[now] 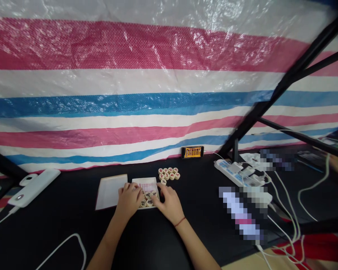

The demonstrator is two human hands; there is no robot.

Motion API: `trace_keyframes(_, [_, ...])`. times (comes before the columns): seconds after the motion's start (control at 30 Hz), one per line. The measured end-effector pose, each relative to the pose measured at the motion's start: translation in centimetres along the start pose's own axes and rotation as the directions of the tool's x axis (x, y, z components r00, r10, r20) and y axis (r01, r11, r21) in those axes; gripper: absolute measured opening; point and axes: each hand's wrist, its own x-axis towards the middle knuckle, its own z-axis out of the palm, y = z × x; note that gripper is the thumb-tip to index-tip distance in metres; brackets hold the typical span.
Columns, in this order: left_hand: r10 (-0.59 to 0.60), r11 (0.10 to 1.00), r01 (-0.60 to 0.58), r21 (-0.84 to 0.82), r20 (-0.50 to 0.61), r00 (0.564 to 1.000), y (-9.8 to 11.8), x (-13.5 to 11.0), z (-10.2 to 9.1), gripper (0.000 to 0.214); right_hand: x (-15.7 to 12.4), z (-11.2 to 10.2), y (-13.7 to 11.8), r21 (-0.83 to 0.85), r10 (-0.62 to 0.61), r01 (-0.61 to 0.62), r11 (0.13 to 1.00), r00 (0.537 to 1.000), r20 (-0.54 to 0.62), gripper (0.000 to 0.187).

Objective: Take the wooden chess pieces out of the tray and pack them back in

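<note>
Centrally, the left hand (pixel 128 200) and right hand (pixel 169 204) curve around Chinese chess pieces (pixel 148 198) on a white tray (pixel 145 183), fingers touching them; whether either grasps one cannot be told. A further cluster of pieces (pixel 168 175) lies just beyond the tray, ungripped, on the black table (pixel 73 210).

Pixelation blurs an object (pixel 240 212) by the power strip (pixel 233 172); the left hand (pixel 129 200) hides some xiangqi pieces (pixel 148 198).
</note>
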Motion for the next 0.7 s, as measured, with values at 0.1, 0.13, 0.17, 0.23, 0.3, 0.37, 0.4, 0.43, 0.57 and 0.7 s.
trace_keyframes(0.1, [0.045, 0.999, -0.046, 0.003, 0.021, 0.999, 0.1, -0.3, 0.0, 0.025, -0.7, 0.0, -1.1, -0.046, -0.015, 0.022, 0.999, 0.991, 0.130, 0.064])
trace_keyframes(0.13, [0.056, 0.998, -0.056, -0.002, 0.020, 0.998, 0.0, -0.4, 0.1, 0.024, -0.9, 0.0, -1.3, -0.061, -0.009, 0.019, 0.998, 0.987, 0.159, 0.068])
trace_keyframes(0.17, [0.060, 0.998, -0.060, -0.011, 0.018, 0.998, 0.0, -0.5, 0.2, 0.024, -1.0, 0.0, -1.3, -0.072, -0.002, 0.015, 0.997, 0.983, 0.183, 0.069])
trace_keyframes(0.23, [0.051, 0.998, -0.050, -0.034, 0.011, 0.999, -0.1, -0.7, 0.2, 0.022, -1.1, 0.1, -1.2, -0.078, 0.004, 0.013, 0.997, 0.976, 0.216, 0.067])
trace_keyframes(0.3, [0.035, 0.998, -0.035, -0.057, 0.006, 0.999, 0.0, -0.8, 0.0, 0.020, -1.1, 0.2, -1.0, -0.070, 0.009, 0.007, 0.998, 0.975, 0.223, 0.064])
trace_keyframes(0.37, [0.026, 0.996, -0.025, -0.080, 0.011, 1.000, 0.1, -0.8, -0.2, 0.020, -1.0, 0.3, -0.9, -0.061, 0.014, 0.000, 0.998, 0.975, 0.221, 0.063])
trace_keyframes(0.4, [0.023, 0.996, -0.021, -0.092, 0.016, 1.000, 0.2, -0.8, -0.3, 0.020, -1.0, 0.3, -0.8, -0.058, 0.015, -0.002, 0.998, 0.975, 0.221, 0.063])
trace_keyframes(0.43, [0.022, 0.994, -0.020, -0.108, 0.021, 1.000, 0.2, -0.8, -0.3, 0.020, -1.0, 0.3, -0.8, -0.057, 0.015, -0.002, 0.998, 0.975, 0.221, 0.063])
trace_keyframes(0.57, [-0.023, 0.980, 0.016, -0.197, -0.028, 0.999, 0.0, -0.5, -0.6, 0.015, -1.0, -0.1, -0.8, -0.029, 0.015, -0.009, 1.000, 0.973, 0.232, 0.064])
trace_keyframes(0.7, [-0.134, 0.899, 0.081, -0.430, -0.095, 0.986, 0.7, 0.3, -1.2, 0.020, -0.3, -1.3, -1.2, 0.125, 0.014, -0.031, 0.992, 0.990, 0.138, 0.068])
